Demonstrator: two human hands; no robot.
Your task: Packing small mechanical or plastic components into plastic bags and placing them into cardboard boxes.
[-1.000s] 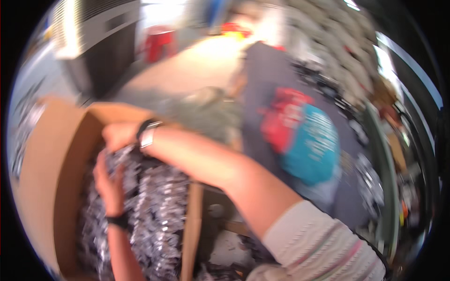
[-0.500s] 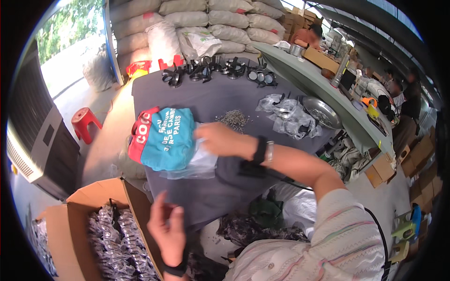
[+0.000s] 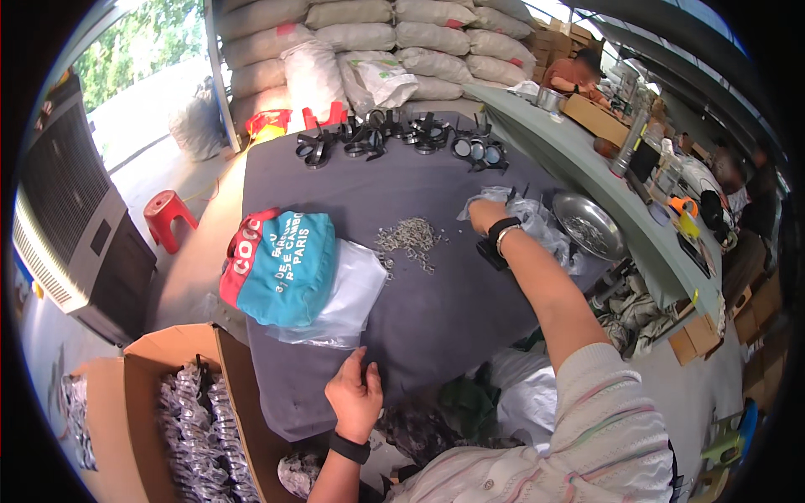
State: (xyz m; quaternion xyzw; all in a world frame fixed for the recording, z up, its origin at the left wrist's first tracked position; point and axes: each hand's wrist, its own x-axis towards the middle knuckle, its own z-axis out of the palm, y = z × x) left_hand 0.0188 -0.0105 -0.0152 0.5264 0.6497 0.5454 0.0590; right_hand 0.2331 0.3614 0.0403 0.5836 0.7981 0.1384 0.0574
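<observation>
My right hand (image 3: 485,215) is stretched across the table to the clear plastic bags (image 3: 537,220) at its right side. Its fingers are closed on the edge of a bag, though the fingertips are partly hidden. Dark parts show inside the crumpled plastic. By the table's front edge hovers my left hand (image 3: 355,400), empty, with thumb and forefinger apart. Between the hands lies a heap of small metal pieces (image 3: 411,238). To its left, a teal and red cloth pouch (image 3: 285,267) rests partly over a stack of flat clear bags (image 3: 352,289).
Several black round-lensed pieces (image 3: 360,141) line the table's far edge. A metal dish (image 3: 589,225) sits at the right. An open carton (image 3: 180,335) of plastic-wrapped items stands at the lower left, with a red stool (image 3: 170,220) beyond. Another person (image 3: 574,75) works at the green counter (image 3: 545,126).
My right hand has moved from beside the pouch and flat bags to the plastic bags on the right. My left hand has shifted a little rightward. The view has shifted slightly.
</observation>
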